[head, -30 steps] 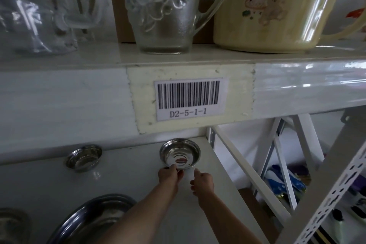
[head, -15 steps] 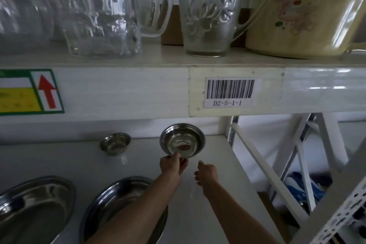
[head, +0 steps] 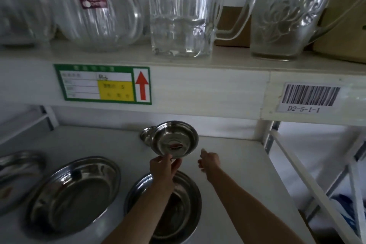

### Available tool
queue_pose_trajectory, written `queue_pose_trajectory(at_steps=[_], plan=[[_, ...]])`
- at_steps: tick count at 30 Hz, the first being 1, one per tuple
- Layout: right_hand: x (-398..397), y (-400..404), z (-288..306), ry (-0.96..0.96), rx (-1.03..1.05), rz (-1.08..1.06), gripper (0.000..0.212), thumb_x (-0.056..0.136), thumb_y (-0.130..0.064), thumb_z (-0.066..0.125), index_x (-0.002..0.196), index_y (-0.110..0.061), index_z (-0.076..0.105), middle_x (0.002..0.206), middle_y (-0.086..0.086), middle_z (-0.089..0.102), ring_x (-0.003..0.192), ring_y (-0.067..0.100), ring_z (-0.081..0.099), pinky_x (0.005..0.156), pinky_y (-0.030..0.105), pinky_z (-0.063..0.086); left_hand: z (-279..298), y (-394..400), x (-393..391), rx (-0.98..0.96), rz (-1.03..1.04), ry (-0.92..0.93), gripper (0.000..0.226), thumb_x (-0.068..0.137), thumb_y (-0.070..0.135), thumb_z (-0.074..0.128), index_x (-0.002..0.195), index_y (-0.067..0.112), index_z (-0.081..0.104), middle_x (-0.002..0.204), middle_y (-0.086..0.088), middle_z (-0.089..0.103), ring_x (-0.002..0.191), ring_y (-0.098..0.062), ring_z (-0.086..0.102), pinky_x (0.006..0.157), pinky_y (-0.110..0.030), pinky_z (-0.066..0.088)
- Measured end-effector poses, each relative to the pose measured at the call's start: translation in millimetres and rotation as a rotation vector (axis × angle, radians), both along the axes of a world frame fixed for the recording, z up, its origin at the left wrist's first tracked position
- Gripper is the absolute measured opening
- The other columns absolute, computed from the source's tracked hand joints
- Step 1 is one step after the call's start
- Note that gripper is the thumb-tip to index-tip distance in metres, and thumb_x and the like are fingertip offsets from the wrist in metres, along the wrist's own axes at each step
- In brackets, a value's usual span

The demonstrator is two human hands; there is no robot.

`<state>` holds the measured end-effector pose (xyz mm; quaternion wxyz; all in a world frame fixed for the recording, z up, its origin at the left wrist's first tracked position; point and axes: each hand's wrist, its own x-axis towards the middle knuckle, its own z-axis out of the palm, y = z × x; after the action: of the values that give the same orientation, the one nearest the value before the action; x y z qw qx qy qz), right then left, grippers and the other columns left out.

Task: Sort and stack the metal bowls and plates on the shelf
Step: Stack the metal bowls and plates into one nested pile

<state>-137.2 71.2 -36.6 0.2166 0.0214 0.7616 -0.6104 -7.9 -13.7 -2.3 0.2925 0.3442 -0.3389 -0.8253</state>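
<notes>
My left hand [head: 162, 167] pinches the near rim of a small metal bowl [head: 175, 139] with a red sticker inside, holding it tilted above the white shelf [head: 237, 164]. Right behind it sits a second small metal bowl [head: 146, 134], partly hidden. My right hand [head: 210, 161] hovers just to the right with fingers loosely curled, holding nothing. Below my left forearm lies an oval metal plate [head: 184, 204]. Another oval plate [head: 75, 194] lies to its left, and a third plate [head: 17, 172] shows at the left edge.
The shelf above [head: 198, 89] hangs low over the bowls and carries glass jugs [head: 178, 12], a round glass pot [head: 103, 14] and a yellow container [head: 344, 25]. White frame struts [head: 309, 180] run along the right side.
My left hand has carried the small bowl leftward, up to the other small bowl at the back. The view has swung left, showing more plates. My right hand stays beside it.
</notes>
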Motion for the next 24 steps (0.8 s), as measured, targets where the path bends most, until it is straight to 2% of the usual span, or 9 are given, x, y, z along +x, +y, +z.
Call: queue_pose_trajectory(at_steps=[3, 6, 10, 12, 15, 17, 19, 22, 24], plan=[[-1.4, -25.5, 2.7, 0.01, 0.006, 0.059, 0.037, 0.098, -0.034, 0.05, 0.08, -0.004, 0.06, 0.082, 0.016, 0.067, 0.068, 0.027, 0.061, 0.062, 0.033, 0.049, 2.5, -20.1, 17.2, -0.037, 0.065, 0.001, 0.013, 0.086, -0.002, 0.061, 0.096, -0.01, 0.062, 0.1, -0.026, 0.063, 0.07, -0.019, 0.07, 0.08, -0.038, 0.059], [-1.9, -52.3, 5.5, 0.002, 0.016, 0.116, 0.038, 0.098, -0.035, 0.05, 0.078, -0.004, 0.058, 0.084, 0.016, 0.068, 0.069, 0.027, 0.062, 0.066, 0.035, 0.052, -3.4, -41.7, 36.9, -0.098, 0.1, -0.046, 0.015, 0.09, -0.002, 0.056, 0.102, -0.011, 0.058, 0.102, -0.03, 0.064, 0.072, -0.019, 0.071, 0.069, -0.029, 0.06], [-3.5, -88.5, 3.5, -0.025, 0.001, 0.172, 0.037, 0.097, -0.037, 0.051, 0.094, -0.001, 0.059, 0.08, 0.015, 0.066, 0.062, 0.024, 0.061, 0.054, 0.028, 0.048, -9.4, -62.4, 61.8, -0.091, 0.131, -0.051, 0.017, 0.096, 0.007, 0.049, 0.11, -0.001, 0.053, 0.104, -0.017, 0.063, 0.082, -0.021, 0.068, 0.065, -0.025, 0.056], [-2.8, -108.9, 0.4, -0.026, 0.004, 0.205, 0.041, 0.097, -0.039, 0.051, 0.103, 0.001, 0.06, 0.077, 0.015, 0.067, 0.06, 0.024, 0.06, 0.052, 0.028, 0.047, -7.0, -68.5, 72.2, -0.072, 0.142, -0.001, 0.017, 0.092, 0.002, 0.053, 0.108, -0.001, 0.058, 0.104, -0.015, 0.067, 0.087, -0.019, 0.07, 0.07, -0.025, 0.058], [1.6, -135.6, -3.6, -0.023, 0.006, 0.238, 0.042, 0.097, -0.036, 0.051, 0.108, 0.003, 0.058, 0.076, 0.017, 0.066, 0.053, 0.022, 0.057, 0.046, 0.025, 0.044, -2.8, -75.5, 86.9, -0.004, 0.189, 0.024, 0.008, 0.087, 0.001, 0.059, 0.09, 0.005, 0.065, 0.088, -0.01, 0.073, 0.088, -0.017, 0.069, 0.08, -0.031, 0.056], [4.4, -150.6, -4.8, -0.038, -0.005, 0.251, 0.038, 0.097, -0.035, 0.052, 0.105, 0.003, 0.056, 0.073, 0.018, 0.063, 0.048, 0.021, 0.054, 0.041, 0.022, 0.042, -1.0, -81.3, 95.2, 0.005, 0.216, 0.046, 0.014, 0.088, 0.0, 0.057, 0.08, 0.007, 0.065, 0.071, -0.005, 0.073, 0.081, -0.015, 0.069, 0.08, -0.032, 0.054], [6.8, -163.8, -6.3, -0.058, -0.011, 0.256, 0.032, 0.097, -0.033, 0.053, 0.096, 0.0, 0.054, 0.073, 0.017, 0.06, 0.047, 0.02, 0.053, 0.039, 0.019, 0.042, -0.3, -86.8, 102.9, -0.014, 0.239, 0.063, 0.018, 0.089, -0.001, 0.054, 0.076, 0.007, 0.064, 0.063, -0.002, 0.072, 0.075, -0.013, 0.069, 0.077, -0.033, 0.053], [6.2, -181.4, -13.1, -0.081, 0.0, 0.26, 0.029, 0.097, -0.031, 0.052, 0.094, -0.002, 0.052, 0.075, 0.018, 0.06, 0.048, 0.02, 0.055, 0.037, 0.018, 0.044, -1.3, -95.3, 114.3, -0.061, 0.247, 0.087, 0.016, 0.092, -0.001, 0.05, 0.08, 0.003, 0.06, 0.064, -0.004, 0.071, 0.067, -0.008, 0.072, 0.079, -0.035, 0.053], [3.2, -191.2, -18.3, -0.085, 0.009, 0.257, 0.03, 0.098, -0.03, 0.052, 0.099, 0.0, 0.052, 0.074, 0.019, 0.059, 0.047, 0.021, 0.053, 0.035, 0.017, 0.043, -0.8, -101.1, 122.1, -0.127, 0.233, 0.078, 0.012, 0.094, -0.001, 0.048, 0.091, -0.001, 0.06, 0.077, -0.009, 0.073, 0.079, -0.016, 0.072, 0.087, -0.038, 0.056]])
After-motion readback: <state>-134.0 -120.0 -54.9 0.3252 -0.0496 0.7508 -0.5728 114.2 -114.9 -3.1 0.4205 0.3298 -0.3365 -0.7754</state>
